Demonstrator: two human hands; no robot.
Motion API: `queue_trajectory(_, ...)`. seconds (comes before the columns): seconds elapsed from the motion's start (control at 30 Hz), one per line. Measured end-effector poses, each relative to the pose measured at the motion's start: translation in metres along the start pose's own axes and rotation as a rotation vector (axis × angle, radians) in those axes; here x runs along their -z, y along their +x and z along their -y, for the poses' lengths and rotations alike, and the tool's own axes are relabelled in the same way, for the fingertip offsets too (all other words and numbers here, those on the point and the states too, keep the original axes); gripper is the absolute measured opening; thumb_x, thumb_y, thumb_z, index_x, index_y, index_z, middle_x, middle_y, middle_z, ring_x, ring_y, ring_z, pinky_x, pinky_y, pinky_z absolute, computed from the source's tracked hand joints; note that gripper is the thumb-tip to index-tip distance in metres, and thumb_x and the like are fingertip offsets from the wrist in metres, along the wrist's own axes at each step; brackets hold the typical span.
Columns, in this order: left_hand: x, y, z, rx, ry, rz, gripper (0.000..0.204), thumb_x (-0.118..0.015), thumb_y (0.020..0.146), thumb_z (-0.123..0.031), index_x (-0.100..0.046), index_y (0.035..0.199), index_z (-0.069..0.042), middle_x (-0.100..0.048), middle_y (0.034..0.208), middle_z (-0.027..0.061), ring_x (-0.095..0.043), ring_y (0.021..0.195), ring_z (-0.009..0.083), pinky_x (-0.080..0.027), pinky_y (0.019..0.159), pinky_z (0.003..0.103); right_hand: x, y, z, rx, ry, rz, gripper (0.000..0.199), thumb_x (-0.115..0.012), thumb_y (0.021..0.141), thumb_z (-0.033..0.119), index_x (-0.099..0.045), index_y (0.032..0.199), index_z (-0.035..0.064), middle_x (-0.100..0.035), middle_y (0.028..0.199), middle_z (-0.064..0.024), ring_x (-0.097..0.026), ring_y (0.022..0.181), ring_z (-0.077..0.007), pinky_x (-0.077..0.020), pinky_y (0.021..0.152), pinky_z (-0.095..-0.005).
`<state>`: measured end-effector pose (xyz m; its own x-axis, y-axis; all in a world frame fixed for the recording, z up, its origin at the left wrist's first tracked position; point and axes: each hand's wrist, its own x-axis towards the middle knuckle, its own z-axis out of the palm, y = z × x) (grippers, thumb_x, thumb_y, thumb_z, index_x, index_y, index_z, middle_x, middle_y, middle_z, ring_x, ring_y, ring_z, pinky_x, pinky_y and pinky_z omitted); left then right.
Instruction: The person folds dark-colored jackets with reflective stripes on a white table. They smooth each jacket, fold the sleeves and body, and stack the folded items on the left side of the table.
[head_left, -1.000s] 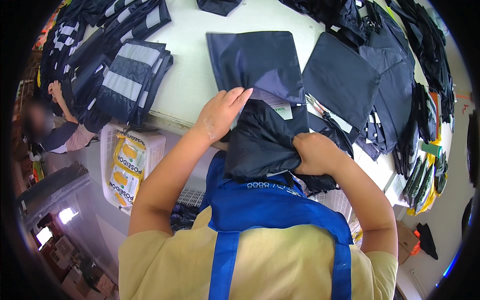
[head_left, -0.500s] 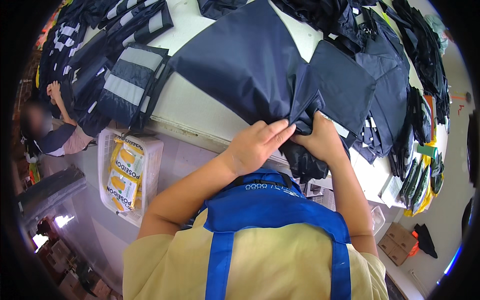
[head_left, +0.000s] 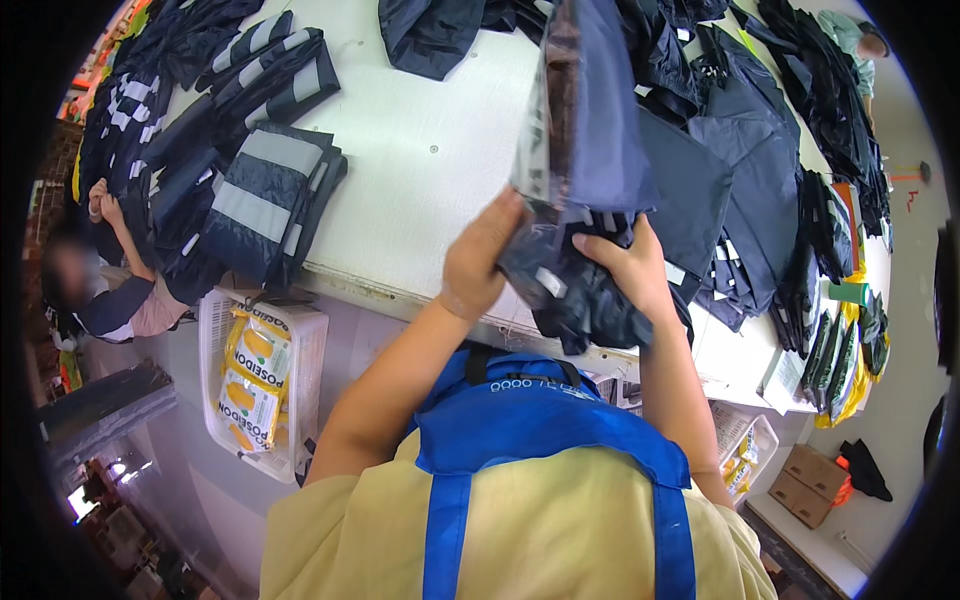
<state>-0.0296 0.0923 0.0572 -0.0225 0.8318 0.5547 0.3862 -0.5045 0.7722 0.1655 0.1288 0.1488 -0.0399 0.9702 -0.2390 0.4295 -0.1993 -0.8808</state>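
Held up between both hands is a dark navy garment of slick cloth, upright and smeared by motion. Its lower part is bunched and hangs over the table edge, with small white tags among the folds. My left hand grips its left side, the fingers partly behind the cloth. On the right side my right hand is closed on the bunched part, thumb lying across the front. Just right of that hand lies a flat folded dark garment on the table.
The white table carries folded garments with grey bands at left and several dark piles at right. Below its front edge stands a white basket of yellow packets. A person works at far left; another stands at far right.
The broad dark cloth that was spread over the table has been gathered up into an upright bundle. My hands have moved apart to its two sides, baring the tabletop at left.
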Motion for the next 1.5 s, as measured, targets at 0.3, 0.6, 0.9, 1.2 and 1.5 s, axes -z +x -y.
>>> queue_trajectory(0.3, -0.005, -0.009, -0.032, -0.011, 0.055, 0.084, 0.061, -0.055, 0.072, 0.013, -0.053, 0.131, -0.006, -0.056, 0.129, 0.0193, -0.058, 0.115, 0.0303, -0.050, 0.092, 0.035, 0.016, 0.050, -0.037, 0.220, 0.026, -0.179, 0.042, -0.061, 0.080, 0.008, -0.056, 0.119, -0.0051, -0.061, 0.119, -0.0121, -0.056, 0.109, -0.0227, -0.0429, 0.094, -0.0307)
queue_trajectory(0.6, -0.028, -0.052, -0.025, 0.702, -0.059, 0.141, 0.059, -0.064, 0.078, 0.000, -0.047, 0.134, -0.008, -0.067, 0.101, 0.0159, -0.067, 0.090, 0.0220, -0.050, 0.080, 0.028, -0.005, 0.077, -0.073, 0.163, 0.243, 0.030, 0.042, -0.054, 0.093, 0.011, -0.047, 0.134, 0.0015, -0.052, 0.129, -0.0061, -0.048, 0.116, -0.0162, -0.0386, 0.099, -0.0272)
queue_trajectory(0.9, 0.021, -0.063, 0.032, 1.319, -1.310, 0.093, 0.067, -0.062, 0.088, -0.025, -0.029, 0.142, -0.003, -0.042, 0.139, 0.0111, -0.046, 0.124, 0.0223, -0.040, 0.101, 0.034, -0.046, 0.044, -0.084, 0.325, -0.376, -0.019, 0.054, -0.050, 0.095, 0.022, -0.035, 0.143, 0.0024, -0.036, 0.149, -0.0133, -0.031, 0.138, -0.0260, -0.0245, 0.112, -0.0316)
queue_trajectory(1.2, -0.019, -0.046, 0.000, 0.898, -0.587, 0.209, 0.112, -0.082, 0.069, -0.020, -0.004, 0.147, -0.001, -0.023, 0.149, 0.0172, -0.027, 0.137, 0.0292, -0.022, 0.113, 0.036, -0.039, 0.043, -0.093, 0.692, -0.735, 0.184, 0.056, -0.052, 0.092, 0.023, -0.037, 0.142, 0.0052, -0.033, 0.150, -0.0140, -0.029, 0.139, -0.0285, -0.0209, 0.115, -0.0361)
queue_trajectory(1.5, -0.014, -0.041, 0.006, 1.026, -0.625, 0.136, 0.100, -0.074, 0.074, -0.015, -0.007, 0.147, -0.002, -0.031, 0.145, 0.0196, -0.032, 0.135, 0.0293, -0.026, 0.111, 0.036, -0.053, 0.076, -0.062, 0.620, -0.846, 0.305, 0.057, -0.047, 0.094, 0.027, -0.033, 0.146, 0.0090, -0.026, 0.154, -0.0124, -0.021, 0.143, -0.0256, -0.0141, 0.117, -0.0352)
